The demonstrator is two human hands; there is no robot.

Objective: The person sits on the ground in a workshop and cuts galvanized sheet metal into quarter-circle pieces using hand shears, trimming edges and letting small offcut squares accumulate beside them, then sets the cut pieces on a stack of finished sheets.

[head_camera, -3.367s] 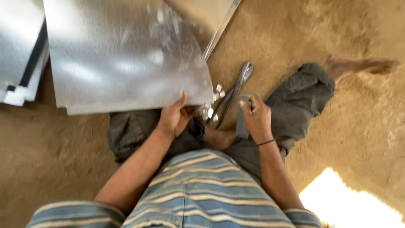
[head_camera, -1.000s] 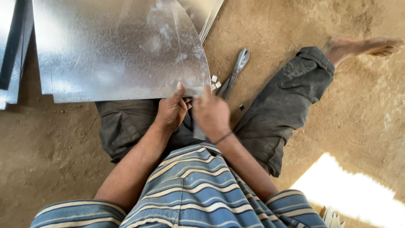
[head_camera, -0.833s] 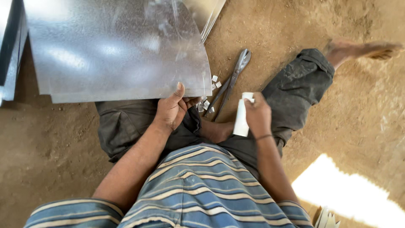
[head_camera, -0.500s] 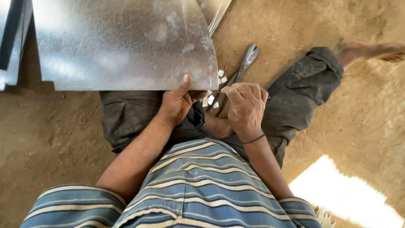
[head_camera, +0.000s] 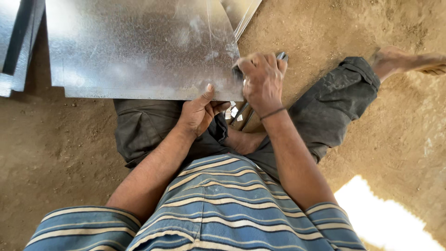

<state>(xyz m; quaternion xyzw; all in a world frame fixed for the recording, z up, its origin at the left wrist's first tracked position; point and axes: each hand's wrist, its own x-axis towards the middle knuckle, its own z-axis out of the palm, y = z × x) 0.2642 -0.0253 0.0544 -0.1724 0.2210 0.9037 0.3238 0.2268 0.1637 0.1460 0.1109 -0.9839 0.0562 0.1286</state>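
**dusty_shed:** Biggest thing here is the metal sheet [head_camera: 139, 46], filling the upper left of the frame. It's flat, shiny, with that mottled galvanised look, and its straight near edge runs left to right just above the person's lap. More sheets [head_camera: 18, 42] are stacked at the far left edge, all on a sandy dirt floor [head_camera: 395, 139].

**tinsnip_tom:** And the hands?

**dusty_shed:** The left hand [head_camera: 200, 111] pinches that near edge, thumb on top, at frame centre. The right hand [head_camera: 262, 79] is fisted tight around a metal tool [head_camera: 281, 56] at the sheet's lower right corner, just right of the left hand, so it's the nearer one to the corner. The tool runs diagonally, up and to the right. Small bright metal scraps [head_camera: 234, 111] lie between the hands.
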